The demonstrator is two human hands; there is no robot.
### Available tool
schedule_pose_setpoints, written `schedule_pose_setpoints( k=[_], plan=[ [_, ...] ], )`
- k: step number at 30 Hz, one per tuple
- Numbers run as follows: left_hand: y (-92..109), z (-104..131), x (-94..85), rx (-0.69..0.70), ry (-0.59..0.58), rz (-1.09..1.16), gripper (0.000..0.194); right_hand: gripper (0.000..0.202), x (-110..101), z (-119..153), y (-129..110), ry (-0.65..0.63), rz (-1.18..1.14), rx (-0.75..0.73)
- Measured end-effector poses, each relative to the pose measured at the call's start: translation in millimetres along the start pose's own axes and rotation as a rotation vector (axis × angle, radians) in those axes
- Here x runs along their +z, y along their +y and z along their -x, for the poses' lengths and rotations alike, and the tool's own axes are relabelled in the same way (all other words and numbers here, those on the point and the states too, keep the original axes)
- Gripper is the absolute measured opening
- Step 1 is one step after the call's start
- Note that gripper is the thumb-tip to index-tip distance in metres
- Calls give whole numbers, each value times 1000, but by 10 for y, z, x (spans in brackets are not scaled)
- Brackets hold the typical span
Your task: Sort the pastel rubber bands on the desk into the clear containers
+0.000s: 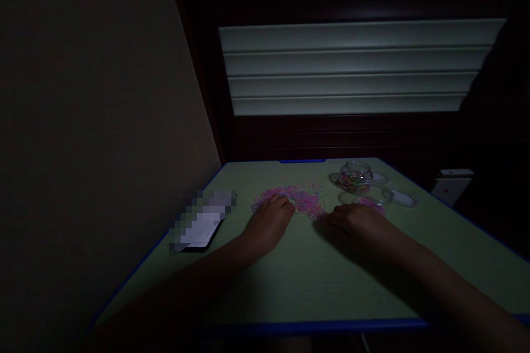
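Note:
A loose pile of small, thin pink, purple and multicoloured pieces, which look like tiny rubber bands [308, 202], lies spread on the pale green table. My left hand [273, 220] rests at the pile's left front edge, its fingers curled down together. Near the pile's right front corner is my right hand [351, 220], with fingers bent and pinched. Anything between either hand's fingertips is too small and dark to make out. Just behind my right hand a clear jar [375, 193] lies on its side, with pink pieces in it. Farther back, another clear jar [355, 176] stands upright, part-filled with multicoloured pieces.
Two round lids [401, 197] lie right of the jars. A phone [202, 229], partly blurred, is on the table's left side. The green table [314, 287] has a blue edge and meets a wall at left. A white box [451, 187] stands beyond the right edge. Light is dim.

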State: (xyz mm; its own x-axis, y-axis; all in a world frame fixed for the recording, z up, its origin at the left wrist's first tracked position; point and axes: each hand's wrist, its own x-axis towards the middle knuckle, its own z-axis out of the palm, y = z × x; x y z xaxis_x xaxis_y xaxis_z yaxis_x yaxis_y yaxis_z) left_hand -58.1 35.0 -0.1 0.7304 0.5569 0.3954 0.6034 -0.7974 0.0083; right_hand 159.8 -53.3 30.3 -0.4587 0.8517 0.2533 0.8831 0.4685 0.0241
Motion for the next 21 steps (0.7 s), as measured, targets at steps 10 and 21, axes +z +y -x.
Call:
schedule_pose_setpoints(
  k=[10,21],
  plan=[
    [15,-1,-8,-11,61,-11,18,28,-23,7,-15,-4,10,16],
    [14,-13,5,21,139,34,14,28,41,-8,25,22,22,22]
  ],
)
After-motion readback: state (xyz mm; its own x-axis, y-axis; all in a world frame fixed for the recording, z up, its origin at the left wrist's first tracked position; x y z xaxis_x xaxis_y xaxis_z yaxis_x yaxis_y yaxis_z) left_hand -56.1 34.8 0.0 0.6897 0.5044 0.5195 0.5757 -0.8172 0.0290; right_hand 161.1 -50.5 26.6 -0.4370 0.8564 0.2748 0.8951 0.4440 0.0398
